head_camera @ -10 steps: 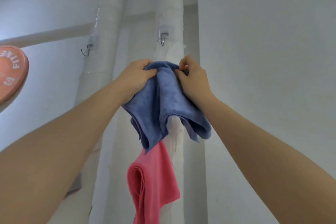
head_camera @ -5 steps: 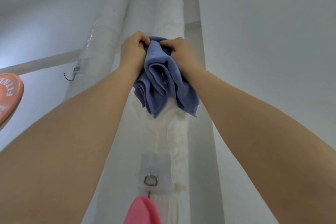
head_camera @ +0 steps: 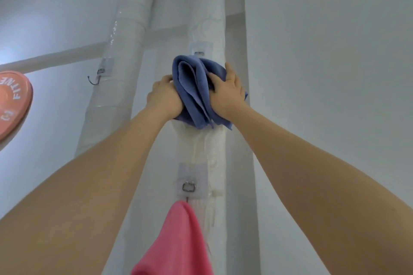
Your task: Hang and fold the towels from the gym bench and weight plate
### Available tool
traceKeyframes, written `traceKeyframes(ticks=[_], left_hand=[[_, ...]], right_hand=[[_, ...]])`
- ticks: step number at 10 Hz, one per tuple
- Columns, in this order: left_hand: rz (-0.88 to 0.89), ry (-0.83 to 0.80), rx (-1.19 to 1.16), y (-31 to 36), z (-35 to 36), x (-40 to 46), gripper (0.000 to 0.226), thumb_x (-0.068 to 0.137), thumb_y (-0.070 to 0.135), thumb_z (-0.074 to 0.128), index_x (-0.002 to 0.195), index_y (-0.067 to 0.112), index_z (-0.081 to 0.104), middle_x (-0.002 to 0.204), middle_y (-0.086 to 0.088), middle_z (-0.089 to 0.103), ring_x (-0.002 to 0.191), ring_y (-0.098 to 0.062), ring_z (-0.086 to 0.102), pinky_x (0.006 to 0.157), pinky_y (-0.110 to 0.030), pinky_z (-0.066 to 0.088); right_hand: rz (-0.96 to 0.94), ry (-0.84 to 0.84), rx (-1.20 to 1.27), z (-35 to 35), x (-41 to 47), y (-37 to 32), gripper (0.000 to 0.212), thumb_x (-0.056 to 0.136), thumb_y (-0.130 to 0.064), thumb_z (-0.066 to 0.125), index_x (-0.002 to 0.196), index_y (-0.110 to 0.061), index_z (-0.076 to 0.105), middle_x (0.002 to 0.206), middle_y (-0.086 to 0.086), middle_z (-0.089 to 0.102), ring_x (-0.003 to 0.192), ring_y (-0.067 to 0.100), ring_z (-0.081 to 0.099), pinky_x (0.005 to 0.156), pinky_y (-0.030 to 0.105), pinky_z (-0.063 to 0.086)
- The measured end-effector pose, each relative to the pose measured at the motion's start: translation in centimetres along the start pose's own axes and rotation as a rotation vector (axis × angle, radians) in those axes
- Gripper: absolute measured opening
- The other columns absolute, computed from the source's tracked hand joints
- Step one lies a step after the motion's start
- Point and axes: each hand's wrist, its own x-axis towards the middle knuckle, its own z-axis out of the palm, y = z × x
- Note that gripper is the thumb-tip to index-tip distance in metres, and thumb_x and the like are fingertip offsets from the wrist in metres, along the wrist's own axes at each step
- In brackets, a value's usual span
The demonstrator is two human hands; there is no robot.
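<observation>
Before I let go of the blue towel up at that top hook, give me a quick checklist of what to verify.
1. Both hands on the towel: ok. Left hand and right hand grip the blue towel.
2. Towel up at the top hook: ok, bunched just under its pad.
3. Towel caught on the hook: cannot tell, the cloth hides the tip.
4. Pink towel hanging from the lower hook: ok.
5. Spare hook on the left pipe: ok, bare.
</observation>
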Motion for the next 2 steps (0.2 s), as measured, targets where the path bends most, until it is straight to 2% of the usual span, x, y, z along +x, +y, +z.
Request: traceKeyframes(ticks=[1, 2], left_hand=[[0.233, 0.030, -0.039, -1.7, -2.0, -6.4, 0.028, 0.086, 0.007, 0.042, 0.109, 0.007, 0.058, 0.121, -0.012, 0.054, 0.107, -0.034, 0.053, 0.089, -0.039, 0.044], [0.168, 0.072, -0.198, -3.2, -5.0, -13.8, 0.033, 0.089, 0.003, 0.044, 0.117, 0.008, 0.060, 0.118, -0.005, 0.056, 0.099, -0.018, 0.052, 0.086, -0.023, 0.036]], right_hand=[[0.049, -0.023, -0.034, -0.7, -5.0, 0.7, 0.032, 0.090, -0.019, 0.044, 0.119, -0.018, 0.058, 0.156, 0.007, 0.013, 0.141, 0.030, 0.017, 0.115, 0.042, 0.019], [0.109, 0.005, 0.083, -2.2, -12.3, -0.5, 0.034, 0.084, -0.004, 0.044, 0.114, -0.011, 0.058, 0.150, 0.006, 0.028, 0.135, 0.026, 0.029, 0.108, 0.033, 0.029]])
